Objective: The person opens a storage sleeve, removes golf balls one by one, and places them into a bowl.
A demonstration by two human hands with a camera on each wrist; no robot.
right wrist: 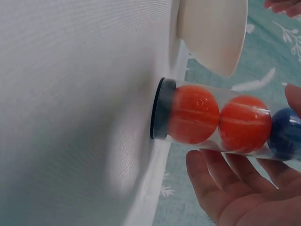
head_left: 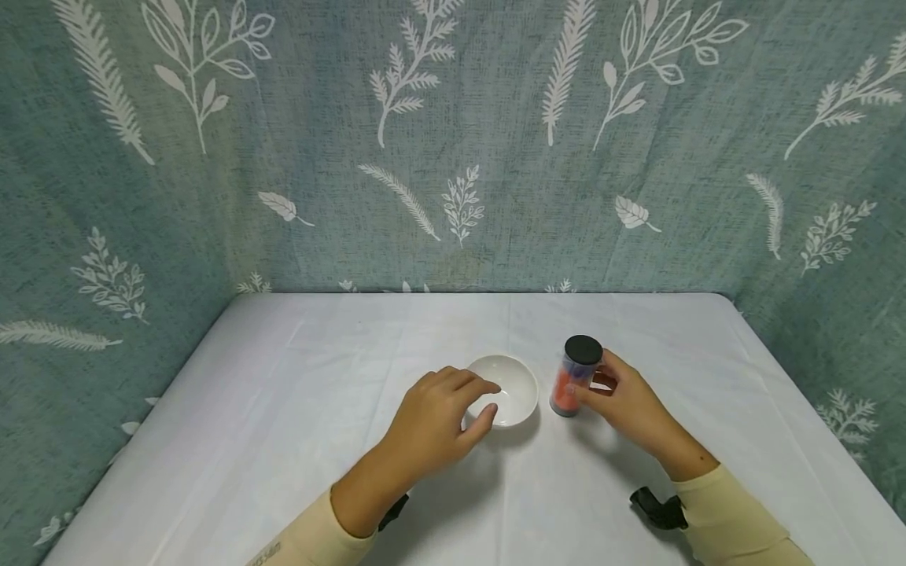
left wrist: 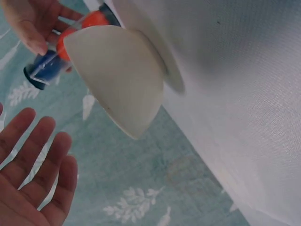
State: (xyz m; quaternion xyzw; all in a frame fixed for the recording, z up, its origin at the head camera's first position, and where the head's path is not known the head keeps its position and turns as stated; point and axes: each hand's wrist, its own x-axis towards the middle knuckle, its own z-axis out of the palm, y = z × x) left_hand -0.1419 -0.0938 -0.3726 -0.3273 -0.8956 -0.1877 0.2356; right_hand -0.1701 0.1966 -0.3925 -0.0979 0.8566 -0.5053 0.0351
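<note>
A clear tube of balls [head_left: 572, 381] with dark caps stands roughly upright on the right of the white bowl [head_left: 520, 393]. Two orange balls [right wrist: 193, 114] and a blue ball [right wrist: 286, 134] show inside it, blue uppermost. My right hand [head_left: 633, 405] holds the tube from the right, thumb on the near side and fingers behind. Whether the tube's base touches the table cannot be told. Over the bowl's left rim hovers my left hand [head_left: 435, 424], fingers spread and loosely bent, holding nothing. In the left wrist view those fingers are apart from the bowl.
A white cloth covers the table [head_left: 318, 393]. Green leaf-patterned curtains [head_left: 495, 196] hang behind it and along both sides. Black wrist mounts [head_left: 660, 509] show by the sleeves.
</note>
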